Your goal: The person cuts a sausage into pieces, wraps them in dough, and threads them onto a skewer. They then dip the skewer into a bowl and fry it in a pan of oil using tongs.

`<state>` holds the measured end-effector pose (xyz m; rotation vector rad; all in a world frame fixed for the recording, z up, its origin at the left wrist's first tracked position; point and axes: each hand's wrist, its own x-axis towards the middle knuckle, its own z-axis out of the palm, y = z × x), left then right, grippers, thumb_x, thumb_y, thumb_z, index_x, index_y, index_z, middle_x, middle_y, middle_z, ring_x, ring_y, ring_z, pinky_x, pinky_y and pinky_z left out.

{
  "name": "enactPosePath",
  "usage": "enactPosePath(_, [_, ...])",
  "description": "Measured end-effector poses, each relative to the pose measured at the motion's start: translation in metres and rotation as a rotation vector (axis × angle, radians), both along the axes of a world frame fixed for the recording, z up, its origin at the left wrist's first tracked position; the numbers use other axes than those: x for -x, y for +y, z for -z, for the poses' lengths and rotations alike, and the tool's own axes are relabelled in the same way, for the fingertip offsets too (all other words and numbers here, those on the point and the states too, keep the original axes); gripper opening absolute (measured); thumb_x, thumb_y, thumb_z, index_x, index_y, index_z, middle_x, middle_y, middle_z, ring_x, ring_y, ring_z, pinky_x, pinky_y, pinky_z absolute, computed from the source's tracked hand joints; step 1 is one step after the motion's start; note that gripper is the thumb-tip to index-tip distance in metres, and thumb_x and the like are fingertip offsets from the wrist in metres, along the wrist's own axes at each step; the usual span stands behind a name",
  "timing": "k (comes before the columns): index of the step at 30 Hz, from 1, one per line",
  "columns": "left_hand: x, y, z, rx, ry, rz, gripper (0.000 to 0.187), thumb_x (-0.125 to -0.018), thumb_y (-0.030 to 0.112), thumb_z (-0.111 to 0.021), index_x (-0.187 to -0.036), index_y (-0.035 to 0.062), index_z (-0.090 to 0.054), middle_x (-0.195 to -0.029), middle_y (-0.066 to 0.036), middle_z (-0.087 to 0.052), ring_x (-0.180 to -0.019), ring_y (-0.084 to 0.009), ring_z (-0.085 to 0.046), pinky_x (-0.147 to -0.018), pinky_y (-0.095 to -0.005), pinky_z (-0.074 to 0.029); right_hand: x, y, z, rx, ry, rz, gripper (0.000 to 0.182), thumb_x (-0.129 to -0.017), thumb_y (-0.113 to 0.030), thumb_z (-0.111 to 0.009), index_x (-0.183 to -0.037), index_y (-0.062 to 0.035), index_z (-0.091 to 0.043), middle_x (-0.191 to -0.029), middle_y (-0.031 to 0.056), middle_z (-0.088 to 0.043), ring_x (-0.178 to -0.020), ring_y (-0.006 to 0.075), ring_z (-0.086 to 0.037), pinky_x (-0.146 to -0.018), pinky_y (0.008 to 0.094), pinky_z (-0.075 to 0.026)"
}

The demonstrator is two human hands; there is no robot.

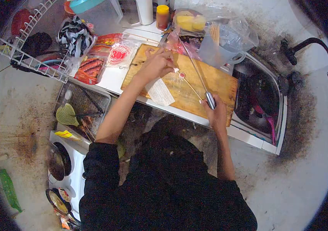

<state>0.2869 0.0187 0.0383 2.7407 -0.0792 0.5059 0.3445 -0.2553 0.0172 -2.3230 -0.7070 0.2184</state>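
Over the wooden cutting board (219,86), my left hand (158,65) is closed, its fingertips pinching a small pale piece near the upper end of a thin wooden skewer (192,87). A small red and white piece (182,76) sits on the skewer just below those fingertips. My right hand (217,112) is wrapped round the metal handle of a long knife (198,73), whose blade points up and away across the board. The skewer's lower end reaches the right fingers. A paper strip (160,92) with small print lies on the board's front left edge.
Left of the board are packaged sausages (90,69) and a white bag with red print (119,53). Behind stand a yellow-lidded jar (163,17) and a pitcher (214,52) holding skewers. A sink (283,131) with a black faucet (314,42) is right; a stove (77,161) is lower left.
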Motion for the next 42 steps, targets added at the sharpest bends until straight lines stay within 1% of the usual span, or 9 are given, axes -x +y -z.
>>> enactPosePath(5, [0.001,0.000,-0.003,-0.056,0.105,-0.027,0.026,-0.068,0.019,-0.067,-0.093,0.0125,-0.066,-0.100,-0.005,-0.054,-0.108,-0.0253,-0.043,-0.091,-0.0394,-0.035,0.001,0.000,-0.003,0.005,0.028,-0.005,0.037,-0.075,-0.032,-0.064,-0.099,-0.0045,-0.055,-0.082,0.0169,-0.061,-0.073,0.0333,-0.059,-0.065,0.0379,-0.046])
enactPosePath(7, [-0.002,0.010,0.013,0.051,-0.059,0.017,0.034,-0.067,0.029,-0.068,-0.100,0.0219,-0.063,-0.096,0.003,-0.054,-0.103,-0.0177,-0.044,-0.083,-0.0527,-0.024,0.001,-0.002,-0.008,0.003,0.043,-0.015,0.037,-0.075,-0.032,-0.064,-0.098,-0.0045,-0.055,-0.081,0.0164,-0.061,-0.073,0.0330,-0.060,-0.065,0.0372,-0.046])
enactPosePath(12, [0.034,0.023,0.007,0.136,-0.104,-0.253,0.048,-0.068,0.034,-0.069,-0.110,0.0159,-0.056,-0.103,-0.001,-0.054,-0.102,-0.0188,-0.047,-0.081,-0.0501,-0.028,0.010,-0.015,-0.027,-0.043,0.020,0.009,0.034,-0.077,-0.029,-0.064,-0.099,-0.0041,-0.057,-0.084,0.0154,-0.062,-0.076,0.0316,-0.060,-0.068,0.0351,-0.046])
enactPosePath(15, [0.048,0.019,0.001,0.229,-0.034,-0.350,0.048,-0.069,0.030,-0.069,-0.110,0.0096,-0.055,-0.105,-0.008,-0.055,-0.098,-0.0217,-0.052,-0.082,-0.0406,-0.036,0.014,-0.022,-0.033,-0.067,-0.029,-0.104,0.026,-0.080,-0.018,-0.060,-0.100,-0.0027,-0.055,-0.079,0.0124,-0.058,-0.068,0.0186,-0.053,-0.065,0.0290,-0.042])
enactPosePath(20, [0.052,0.023,0.019,0.319,-0.082,-0.343,0.038,-0.070,0.021,-0.070,-0.103,0.0052,-0.060,-0.095,-0.012,-0.061,-0.078,-0.0201,-0.061,-0.068,-0.0293,-0.047,0.032,-0.016,-0.038,-0.107,-0.072,-0.327,0.040,-0.083,-0.014,-0.052,-0.123,-0.0138,-0.045,-0.108,0.0215,-0.055,-0.097,0.0355,-0.055,-0.082,0.0400,-0.044])
enactPosePath(25, [0.055,0.014,0.014,0.444,-0.090,-0.428,0.029,-0.070,0.022,-0.071,-0.093,0.0063,-0.065,-0.084,-0.009,-0.064,-0.064,-0.0139,-0.061,-0.054,-0.0232,-0.045,0.039,-0.002,-0.046,-0.068,-0.089,-0.391,0.045,-0.084,-0.013,-0.048,-0.128,-0.0167,-0.039,-0.111,0.0237,-0.052,-0.100,0.0383,-0.051,-0.084,0.0422,-0.042])
enactPosePath(32, [0.058,0.005,0.009,0.207,-0.142,-0.521,0.028,-0.074,0.030,-0.066,-0.093,0.0087,-0.065,-0.085,-0.006,-0.064,-0.074,-0.0160,-0.060,-0.069,-0.0286,-0.042,0.040,-0.002,-0.046,0.042,-0.100,-0.289,0.046,-0.084,-0.014,-0.048,-0.129,-0.0180,-0.038,-0.106,0.0227,-0.055,-0.095,0.0393,-0.053,-0.081,0.0428,-0.043])
enactPosePath(34, [0.051,0.008,0.014,0.244,-0.228,-0.480,0.026,-0.075,0.031,-0.062,-0.093,0.0116,-0.064,-0.089,-0.005,-0.061,-0.084,-0.0199,-0.057,-0.073,-0.0382,-0.033,0.034,-0.003,-0.048,0.011,-0.138,-0.248,0.044,-0.084,-0.015,-0.049,-0.127,-0.0179,-0.040,-0.106,0.0219,-0.055,-0.094,0.0386,-0.054,-0.081,0.0425,-0.043])
enactPosePath(42, [0.006,0.006,0.014,-0.004,-0.119,-0.283,0.020,-0.078,0.024,-0.057,-0.093,0.0134,-0.064,-0.096,-0.006,-0.058,-0.095,-0.0228,-0.053,-0.080,-0.0438,-0.036,0.007,-0.025,-0.053,0.238,-0.231,-0.063,0.034,-0.083,-0.016,-0.052,-0.117,-0.0177,-0.051,-0.100,0.0159,-0.058,-0.088,0.0318,-0.057,-0.074,0.0371,-0.045])
